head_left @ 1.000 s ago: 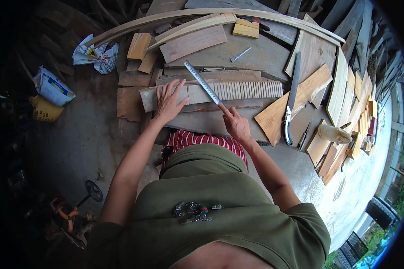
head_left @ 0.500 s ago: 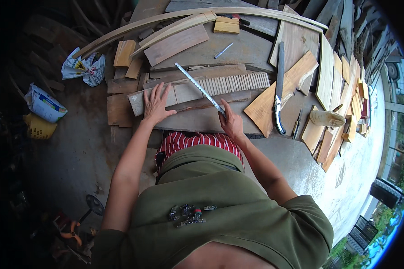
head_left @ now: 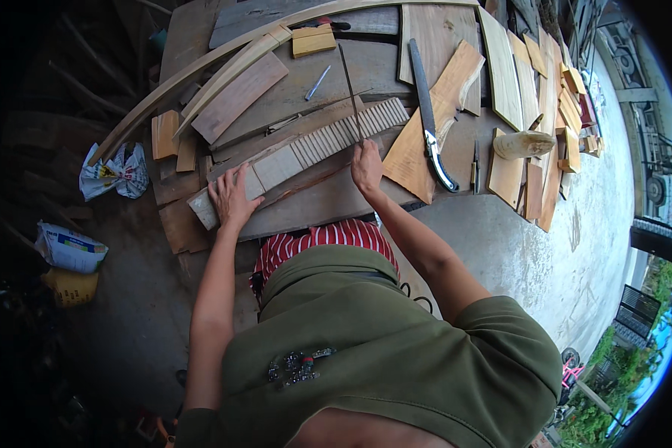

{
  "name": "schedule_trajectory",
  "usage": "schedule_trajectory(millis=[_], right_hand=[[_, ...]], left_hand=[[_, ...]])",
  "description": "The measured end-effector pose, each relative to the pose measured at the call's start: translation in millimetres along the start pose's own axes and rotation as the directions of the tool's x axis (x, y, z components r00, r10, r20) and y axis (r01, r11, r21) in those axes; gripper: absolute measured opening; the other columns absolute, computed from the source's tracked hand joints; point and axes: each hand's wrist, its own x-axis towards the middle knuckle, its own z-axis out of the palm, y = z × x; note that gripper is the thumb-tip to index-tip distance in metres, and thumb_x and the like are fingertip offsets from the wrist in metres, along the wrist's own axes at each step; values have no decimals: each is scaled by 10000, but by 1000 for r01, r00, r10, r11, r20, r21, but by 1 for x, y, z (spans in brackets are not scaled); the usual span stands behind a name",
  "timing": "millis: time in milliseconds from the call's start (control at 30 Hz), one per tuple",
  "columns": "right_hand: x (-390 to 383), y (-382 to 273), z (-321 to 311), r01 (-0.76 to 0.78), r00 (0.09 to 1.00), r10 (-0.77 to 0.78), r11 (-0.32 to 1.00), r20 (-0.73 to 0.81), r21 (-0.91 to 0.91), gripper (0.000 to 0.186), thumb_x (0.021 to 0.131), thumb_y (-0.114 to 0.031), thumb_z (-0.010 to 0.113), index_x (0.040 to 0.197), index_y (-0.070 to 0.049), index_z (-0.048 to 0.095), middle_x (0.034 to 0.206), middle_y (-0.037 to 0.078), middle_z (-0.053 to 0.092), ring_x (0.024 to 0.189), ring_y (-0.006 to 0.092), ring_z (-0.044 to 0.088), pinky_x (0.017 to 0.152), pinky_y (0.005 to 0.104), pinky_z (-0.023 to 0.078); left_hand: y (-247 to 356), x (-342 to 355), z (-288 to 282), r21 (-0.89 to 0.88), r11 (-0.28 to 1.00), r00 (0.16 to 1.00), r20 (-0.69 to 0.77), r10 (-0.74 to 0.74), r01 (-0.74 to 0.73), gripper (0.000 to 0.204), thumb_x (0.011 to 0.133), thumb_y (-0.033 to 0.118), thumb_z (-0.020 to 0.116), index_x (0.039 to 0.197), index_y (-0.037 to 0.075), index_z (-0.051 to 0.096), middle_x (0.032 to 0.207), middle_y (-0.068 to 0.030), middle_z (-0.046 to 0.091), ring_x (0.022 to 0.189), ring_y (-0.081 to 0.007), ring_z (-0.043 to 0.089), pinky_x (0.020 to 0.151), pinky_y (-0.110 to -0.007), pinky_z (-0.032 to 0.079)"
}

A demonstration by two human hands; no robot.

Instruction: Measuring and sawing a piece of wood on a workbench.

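My left hand [head_left: 232, 196] rests with fingers spread on the left part of a long pale board [head_left: 280, 166] that has a row of many cross cuts along its right part. My right hand [head_left: 366, 167] grips the lower end of a metal ruler [head_left: 348, 86], which stands on edge across the cut part and looks like a thin dark strip. A folding saw [head_left: 420, 80] with a black and silver handle lies on a tan board [head_left: 402, 161] to the right. A small pen-like tool [head_left: 318, 81] lies behind the grooved board.
Long curved strips [head_left: 145, 95], several loose planks [head_left: 243, 97] and blocks [head_left: 313, 41] cover the work surface. A wooden cylinder [head_left: 523, 145] and a thin dark tool [head_left: 475, 168] lie at the right. Crumpled paper [head_left: 114, 172] and sacks [head_left: 72, 249] are at the left. Concrete floor [head_left: 560, 254] surrounds it.
The view has shifted and turned. The ruler has swung from a slant with its marked face showing to nearly upright in the picture, on edge, across the cuts.
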Motion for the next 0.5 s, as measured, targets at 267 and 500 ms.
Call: schedule_trajectory(millis=[267,500], right_hand=[[78,-56,2,129,991,-132,986,18,110,403,1005,-209,471,1380,-63,447,1357,211,535,1135,457,575,929,523,488],[67,-61,5,309,943,-324,936,69,169,411,1022,-219,461,1421,-120,441,1293,196,595,1123,451,582,909,517,487]], left_hand=[[3,19,2,-7,997,995,-70,-77,77,970,648,374,887,1485,210,423,1309,-64,512,1217,-329,474,1071,-504,352],[21,10,-6,-5,988,987,29,-155,156,925,657,390,870,1438,118,457,1238,-97,506,1149,-312,491,967,-471,420]])
